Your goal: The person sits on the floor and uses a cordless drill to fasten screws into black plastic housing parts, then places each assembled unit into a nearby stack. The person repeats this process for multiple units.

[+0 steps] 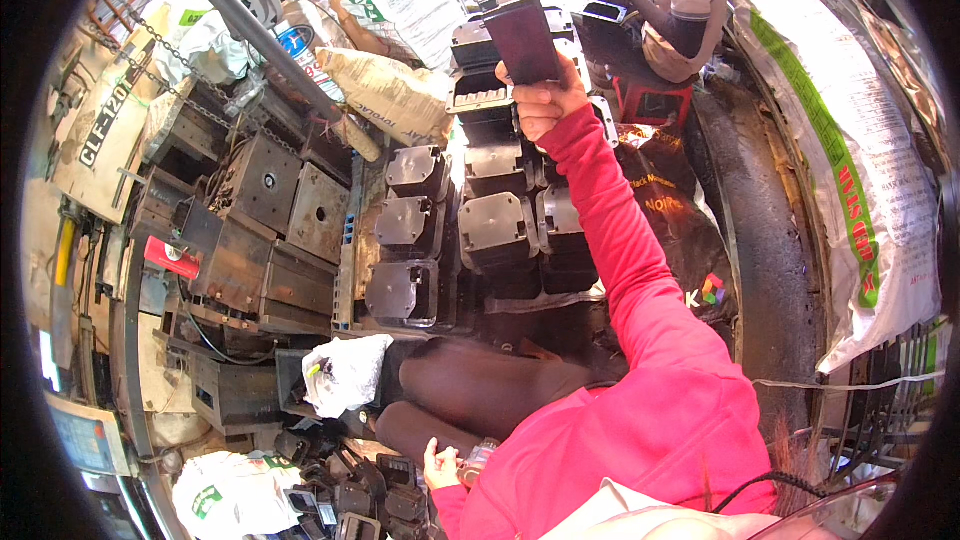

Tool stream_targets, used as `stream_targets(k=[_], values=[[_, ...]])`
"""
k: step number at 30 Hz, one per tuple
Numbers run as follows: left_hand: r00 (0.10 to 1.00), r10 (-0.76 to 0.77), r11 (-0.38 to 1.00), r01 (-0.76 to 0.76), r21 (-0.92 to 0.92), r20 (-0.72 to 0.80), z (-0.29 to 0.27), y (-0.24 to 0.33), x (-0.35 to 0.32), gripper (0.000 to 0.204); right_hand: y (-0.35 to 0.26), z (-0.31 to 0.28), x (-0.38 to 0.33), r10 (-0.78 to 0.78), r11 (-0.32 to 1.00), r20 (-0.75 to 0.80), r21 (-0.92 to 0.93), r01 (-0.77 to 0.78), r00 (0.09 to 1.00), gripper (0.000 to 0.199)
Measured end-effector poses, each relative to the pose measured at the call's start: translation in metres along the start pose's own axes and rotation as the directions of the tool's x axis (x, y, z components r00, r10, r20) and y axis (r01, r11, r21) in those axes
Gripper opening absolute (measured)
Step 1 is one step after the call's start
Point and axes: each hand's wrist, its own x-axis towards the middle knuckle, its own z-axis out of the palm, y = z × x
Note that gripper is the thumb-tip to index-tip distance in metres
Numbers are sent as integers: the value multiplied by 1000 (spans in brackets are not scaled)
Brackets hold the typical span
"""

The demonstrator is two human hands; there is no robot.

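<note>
My right hand (548, 103) is stretched far forward, its fingers wrapped round the lower end of a black plastic box (525, 38). The box is held up over rows of similar black boxes (495, 220) with flat tops, stacked close together. Down by my lap, my left hand (440, 464) has its fingers loosely apart and holds nothing that I can see. A small shiny object (480, 460) lies against its wrist; I cannot make out what it is. A white plastic bag (347, 373) rests beside my legs.
Metal blocks (265, 180) and chains fill the left side, with a slanting pole (255, 30) above. Black parts (385, 490) lie heaped below my left hand. Another person (685, 10) sits on a red stool (655, 103) at the back. A large white sack (850, 160) stands right.
</note>
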Motion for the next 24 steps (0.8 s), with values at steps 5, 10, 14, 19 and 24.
stream_targets(k=[5, 10, 14, 19, 24], values=[[1000, -26, 999, 26, -23, -13, 0, 0, 0, 50, -2, -3, -2, -22, 1000, -14, 11, 22, 1000, 60], [1000, 13, 999, -14, 45, 26, -1, -1, 1, 50, -4, -2, -2, -20, 1000, 10, 22, 20, 1000, 60], [999, 28, 997, -30, 74, 37, -2, -2, 2, 51, -6, 0, -1, -14, 999, 19, 38, 13, 1000, 60], [1000, -9, 999, 8, 46, 28, -1, 0, 1, 52, -5, 1, -3, -29, 999, -19, 45, 30, 999, 59], [1000, -15, 999, 13, 52, 27, -1, 2, 1, 51, -6, 1, -3, -49, 999, -32, 8, 49, 998, 60]])
